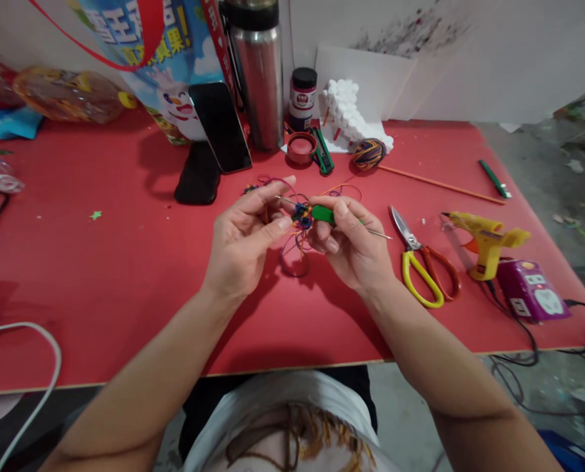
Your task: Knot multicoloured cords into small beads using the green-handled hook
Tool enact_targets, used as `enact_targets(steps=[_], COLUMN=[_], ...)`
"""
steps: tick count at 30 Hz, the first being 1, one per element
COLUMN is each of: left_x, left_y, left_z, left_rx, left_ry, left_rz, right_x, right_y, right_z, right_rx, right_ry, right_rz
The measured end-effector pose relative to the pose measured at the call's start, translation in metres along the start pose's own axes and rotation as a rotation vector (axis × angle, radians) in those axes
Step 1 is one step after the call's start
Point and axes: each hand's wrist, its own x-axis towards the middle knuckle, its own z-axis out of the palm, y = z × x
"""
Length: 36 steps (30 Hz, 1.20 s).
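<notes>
Multicoloured wire bundle [301, 216] sits above the table, left of the scissors [420, 262], pinched in the left hand [246, 236]. The right hand [351, 246] grips a green-handled pick [324, 214] against it. Capped flask [259, 72], well behind the scissors: contents hidden. Bare table [125, 282] extends left of the scissors to its front edge.

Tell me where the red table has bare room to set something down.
The widest bare patch of the red table lies between the left hand, the black phone and the white cable. A narrower strip follows the near edge below the right hand. Crowded: yellow-handled scissors, yellow glue gun and purple power strip at right.
</notes>
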Motion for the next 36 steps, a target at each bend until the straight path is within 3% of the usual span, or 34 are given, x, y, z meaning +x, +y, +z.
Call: enact_targets(steps=[7,12,19,26,32,36], left_x=[0.002,0.001,0.001,-0.002,-0.007,-0.009], left_y=[0.010,0.005,0.000,0.004,0.009,0.004], left_z=[-0.002,0.001,0.005,0.007,0.011,0.014], left_rx=[0.132,0.137,0.193,0.189,0.239,0.236], left_ry=[-0.008,-0.019,0.078,0.137,0.126,0.139], left_rz=[-0.011,-0.011,0.015,-0.012,-0.010,-0.057], right_x=[0.000,0.001,0.000,-0.004,-0.010,-0.021], right_y=[0.001,0.003,0.004,0.006,0.006,0.012], right_z=[0.001,-0.001,0.001,0.008,0.006,0.007], right_rx=[0.033,0.027,0.045,-0.038,-0.283,-0.687], right_ry=[-0.026,-0.025,-0.057,0.048,0.052,0.065], right_rz=[0.000,0.004,0.020,-0.050,-0.158,-0.417])
